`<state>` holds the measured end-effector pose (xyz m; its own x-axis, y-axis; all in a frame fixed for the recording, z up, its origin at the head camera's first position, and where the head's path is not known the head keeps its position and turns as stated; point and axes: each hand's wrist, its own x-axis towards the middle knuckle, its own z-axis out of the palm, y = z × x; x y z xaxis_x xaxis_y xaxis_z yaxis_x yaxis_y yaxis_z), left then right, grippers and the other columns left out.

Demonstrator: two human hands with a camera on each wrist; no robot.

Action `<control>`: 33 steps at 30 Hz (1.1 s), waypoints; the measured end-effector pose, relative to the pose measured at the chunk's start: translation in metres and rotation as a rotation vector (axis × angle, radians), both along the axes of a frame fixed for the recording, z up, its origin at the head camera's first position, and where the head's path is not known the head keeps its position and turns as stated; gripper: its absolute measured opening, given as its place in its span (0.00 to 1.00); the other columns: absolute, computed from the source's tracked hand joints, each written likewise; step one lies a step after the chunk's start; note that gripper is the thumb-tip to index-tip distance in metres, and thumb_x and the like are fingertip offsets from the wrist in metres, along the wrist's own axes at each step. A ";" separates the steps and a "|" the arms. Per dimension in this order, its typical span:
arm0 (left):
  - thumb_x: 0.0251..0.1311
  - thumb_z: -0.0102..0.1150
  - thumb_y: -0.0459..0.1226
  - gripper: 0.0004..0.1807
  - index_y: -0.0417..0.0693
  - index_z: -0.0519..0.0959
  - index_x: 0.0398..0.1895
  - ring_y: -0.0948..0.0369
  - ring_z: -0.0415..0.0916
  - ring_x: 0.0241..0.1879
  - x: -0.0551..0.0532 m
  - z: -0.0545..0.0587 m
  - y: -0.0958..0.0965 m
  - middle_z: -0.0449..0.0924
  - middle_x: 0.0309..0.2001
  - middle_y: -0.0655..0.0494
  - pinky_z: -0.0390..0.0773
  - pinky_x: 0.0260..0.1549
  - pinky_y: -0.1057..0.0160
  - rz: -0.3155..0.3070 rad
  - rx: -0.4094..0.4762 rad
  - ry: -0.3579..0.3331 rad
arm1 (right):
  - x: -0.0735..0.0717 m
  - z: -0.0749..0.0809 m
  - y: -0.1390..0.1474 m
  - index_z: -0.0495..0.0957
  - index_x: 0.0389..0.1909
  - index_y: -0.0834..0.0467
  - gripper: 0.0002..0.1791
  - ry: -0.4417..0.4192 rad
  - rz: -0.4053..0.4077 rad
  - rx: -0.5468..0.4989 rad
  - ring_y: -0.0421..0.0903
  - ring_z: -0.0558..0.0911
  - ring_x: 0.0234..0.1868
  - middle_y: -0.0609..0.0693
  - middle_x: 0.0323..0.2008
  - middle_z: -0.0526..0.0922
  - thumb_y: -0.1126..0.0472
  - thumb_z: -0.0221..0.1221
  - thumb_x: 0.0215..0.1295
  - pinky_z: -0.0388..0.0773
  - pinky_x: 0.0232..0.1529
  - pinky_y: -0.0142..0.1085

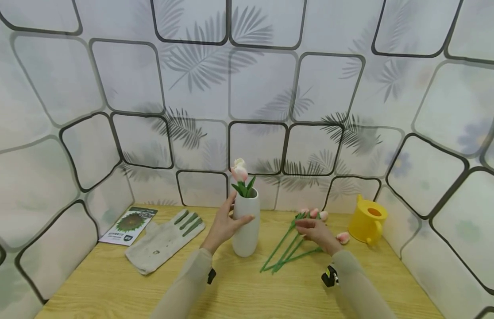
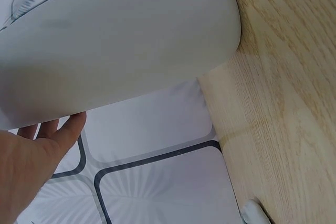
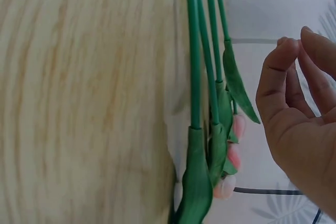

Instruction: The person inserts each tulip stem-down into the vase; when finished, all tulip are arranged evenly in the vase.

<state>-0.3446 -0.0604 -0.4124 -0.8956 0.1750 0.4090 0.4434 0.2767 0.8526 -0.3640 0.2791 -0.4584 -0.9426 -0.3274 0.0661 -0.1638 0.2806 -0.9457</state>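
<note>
My left hand (image 1: 225,223) grips a white vase (image 1: 247,228) standing upright on the table, thumb across its front and fingers around its far side. In the left wrist view the smooth side of the vase (image 2: 136,40) fills the upper part. One pink-and-white artificial tulip (image 1: 240,172) with green leaves stands in the vase mouth. To the right, my right hand (image 1: 320,235) hovers over several artificial tulips (image 1: 314,213) lying on the table. Its thumb and fingertips meet with nothing between them in the right wrist view, beside the green leaves (image 3: 195,177).
A yellow watering can (image 1: 364,221) stands at the back right, near a separate tulip head (image 1: 343,238). On the left lie a pale gardening glove (image 1: 161,246) with green fingertips and a sunflower seed packet (image 1: 129,225). Patterned cloth walls (image 1: 259,102) enclose the back and sides.
</note>
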 end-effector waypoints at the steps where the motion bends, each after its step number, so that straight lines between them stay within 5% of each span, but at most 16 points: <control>1: 0.54 0.72 0.49 0.53 0.51 0.52 0.78 0.45 0.70 0.63 0.000 0.000 0.000 0.65 0.70 0.45 0.78 0.54 0.44 0.002 -0.001 0.001 | -0.001 -0.002 -0.001 0.68 0.63 0.73 0.30 -0.010 0.001 0.001 0.39 0.81 0.45 0.68 0.57 0.77 0.56 0.59 0.70 0.82 0.44 0.38; 8: 0.54 0.72 0.49 0.51 0.54 0.53 0.78 0.46 0.71 0.62 0.000 -0.001 0.000 0.67 0.68 0.46 0.79 0.52 0.44 -0.006 0.002 0.006 | -0.012 -0.016 -0.011 0.64 0.64 0.79 0.26 -0.083 -0.025 -0.005 0.41 0.84 0.38 0.71 0.51 0.80 0.67 0.56 0.71 0.83 0.37 0.35; 16: 0.54 0.72 0.49 0.52 0.53 0.53 0.78 0.46 0.71 0.62 0.003 0.000 0.001 0.66 0.69 0.46 0.78 0.52 0.43 -0.007 0.013 0.003 | -0.022 -0.020 -0.021 0.65 0.62 0.80 0.26 -0.130 -0.076 -0.010 0.39 0.82 0.27 0.59 0.33 0.86 0.70 0.57 0.67 0.81 0.29 0.30; 21: 0.54 0.72 0.50 0.52 0.53 0.52 0.78 0.46 0.71 0.63 0.002 0.001 0.001 0.66 0.69 0.46 0.78 0.53 0.43 -0.015 0.011 -0.009 | -0.027 -0.022 -0.022 0.66 0.62 0.79 0.25 -0.132 -0.061 0.044 0.38 0.82 0.26 0.57 0.32 0.86 0.71 0.56 0.67 0.80 0.28 0.30; 33: 0.54 0.72 0.50 0.52 0.54 0.52 0.78 0.46 0.71 0.63 0.003 0.001 -0.001 0.66 0.69 0.46 0.78 0.53 0.43 -0.010 0.011 -0.009 | -0.032 -0.019 -0.029 0.64 0.64 0.78 0.24 -0.161 0.010 0.137 0.36 0.68 0.17 0.48 0.21 0.75 0.72 0.49 0.70 0.67 0.19 0.27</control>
